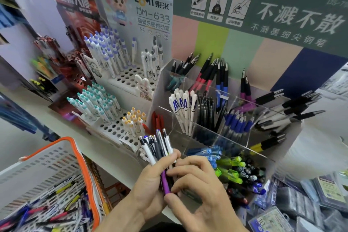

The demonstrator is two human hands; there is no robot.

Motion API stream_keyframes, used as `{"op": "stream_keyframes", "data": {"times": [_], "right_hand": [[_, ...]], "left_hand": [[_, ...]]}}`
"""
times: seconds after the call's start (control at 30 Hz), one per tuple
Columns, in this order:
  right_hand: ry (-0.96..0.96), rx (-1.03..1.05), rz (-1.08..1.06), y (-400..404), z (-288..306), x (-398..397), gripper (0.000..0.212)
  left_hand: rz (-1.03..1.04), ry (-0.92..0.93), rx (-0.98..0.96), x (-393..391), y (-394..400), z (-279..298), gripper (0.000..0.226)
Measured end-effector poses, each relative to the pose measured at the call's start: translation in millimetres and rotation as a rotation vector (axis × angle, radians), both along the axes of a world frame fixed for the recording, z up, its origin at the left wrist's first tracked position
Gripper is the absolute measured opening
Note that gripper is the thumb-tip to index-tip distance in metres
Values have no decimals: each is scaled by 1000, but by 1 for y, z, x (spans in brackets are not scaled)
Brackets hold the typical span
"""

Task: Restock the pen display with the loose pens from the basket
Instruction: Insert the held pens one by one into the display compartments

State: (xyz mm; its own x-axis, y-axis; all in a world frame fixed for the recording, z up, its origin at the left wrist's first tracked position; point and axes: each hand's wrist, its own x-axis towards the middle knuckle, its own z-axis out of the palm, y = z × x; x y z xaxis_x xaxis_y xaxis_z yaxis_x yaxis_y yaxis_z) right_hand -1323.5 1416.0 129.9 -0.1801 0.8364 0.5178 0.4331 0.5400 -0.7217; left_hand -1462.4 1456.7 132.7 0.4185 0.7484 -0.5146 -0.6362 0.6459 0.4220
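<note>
single head cam, wide-angle, looking forward and down, close on pen display (pixel 216 111) and basket (pixel 47 165)

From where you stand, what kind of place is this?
Most likely a stationery shop: branded cardboard pen displays, clear acrylic compartments of sorted pens, and a white plastic basket with orange rim of loose pens.
</note>
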Motion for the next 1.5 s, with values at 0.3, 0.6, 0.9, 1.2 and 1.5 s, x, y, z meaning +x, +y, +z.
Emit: {"op": "stream_keyframes", "data": {"times": [0.3, 0.6, 0.9, 1.2, 1.5], "right_hand": [[396, -441, -281, 10, 11, 0, 22], [488, -651, -89, 21, 12, -12, 23], [826, -203, -276, 28, 31, -1, 5], [570, -194, 96, -6, 7, -25, 31], [20, -6, 115, -10, -7, -25, 33]], "left_hand": [[-271, 50, 235, -15, -16, -5, 25], [-319, 126, 336, -33, -20, -5, 39], [-200, 129, 230, -47, -26, -9, 36], [-72, 85, 178, -37, -20, -11, 87], [-20, 58, 46, -30, -18, -5, 35]]}}
